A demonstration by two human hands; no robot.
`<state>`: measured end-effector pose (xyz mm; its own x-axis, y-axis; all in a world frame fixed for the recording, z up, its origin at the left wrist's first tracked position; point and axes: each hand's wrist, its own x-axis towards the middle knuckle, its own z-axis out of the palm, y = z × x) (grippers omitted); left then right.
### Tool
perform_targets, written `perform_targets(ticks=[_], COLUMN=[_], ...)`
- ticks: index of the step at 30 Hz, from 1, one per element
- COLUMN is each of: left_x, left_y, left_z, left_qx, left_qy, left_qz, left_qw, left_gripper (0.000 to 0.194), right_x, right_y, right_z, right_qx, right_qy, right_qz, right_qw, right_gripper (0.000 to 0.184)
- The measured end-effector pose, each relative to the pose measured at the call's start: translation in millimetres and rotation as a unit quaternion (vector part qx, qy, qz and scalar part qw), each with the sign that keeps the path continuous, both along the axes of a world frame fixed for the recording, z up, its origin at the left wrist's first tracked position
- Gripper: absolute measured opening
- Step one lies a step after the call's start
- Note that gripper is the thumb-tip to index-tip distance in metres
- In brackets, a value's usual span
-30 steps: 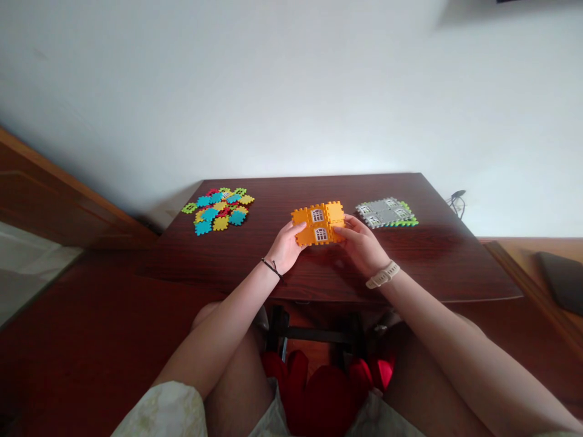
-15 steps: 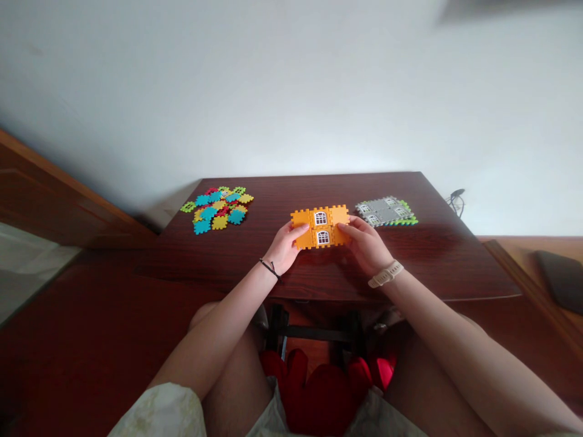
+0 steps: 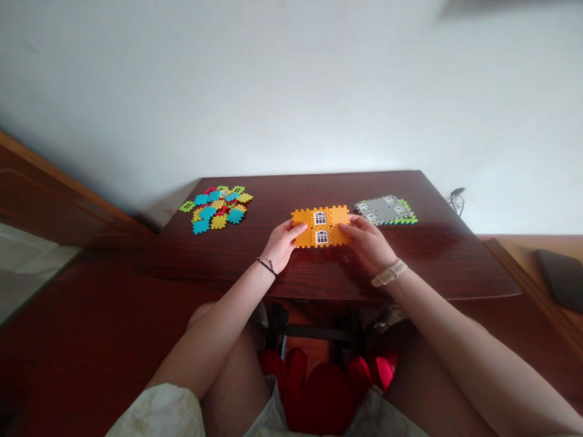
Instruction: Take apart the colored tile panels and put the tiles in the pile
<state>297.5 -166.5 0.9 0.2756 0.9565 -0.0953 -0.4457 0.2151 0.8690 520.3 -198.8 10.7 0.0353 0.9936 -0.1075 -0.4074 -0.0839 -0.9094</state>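
I logged the orange panel (image 3: 321,227) held between both hands, its long axis running crosswise to my view, left to right, above the far half of the counter (image 3: 432,267). The left hand (image 3: 282,244) gripped one short end and the right hand (image 3: 368,244) the other, thumbs across the face; the hands stood apart, clamped on the panel from either side, and neither looked clearly nearer to it. Whether the panel touched the counter I could not tell. It looked like hard, smooth plastic with notched, interlocking edges, and two white window frames (image 3: 320,218) sat one above the other at its middle. Just beyond the right hand lay a flat grey panel (image 3: 385,210) over green pieces (image 3: 401,221); well beyond the left hand, a loose heap of teal, yellow, red and green notched pieces (image 3: 217,210) sat on the dark, polished wood.
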Motion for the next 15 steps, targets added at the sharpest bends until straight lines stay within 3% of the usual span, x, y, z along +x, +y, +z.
perform_targets(ticks=[8, 15], left_x=[-3, -47], left_y=[1, 26], left_z=[0.7, 5.9], left_qx=[0.002, -0.004], left_qy=[0.028, -0.01], left_qz=[0.029, 0.125], left_qw=[0.999, 0.992], left_gripper=[0.039, 0.041], right_x=[4, 46], right_y=[-3, 12], right_z=[4.0, 1.0], right_qx=[0.021, 0.048], right_qy=[-0.006, -0.002], right_qz=[0.001, -0.061], right_qw=[1.0, 0.997], right_gripper=[0.039, 0.033])
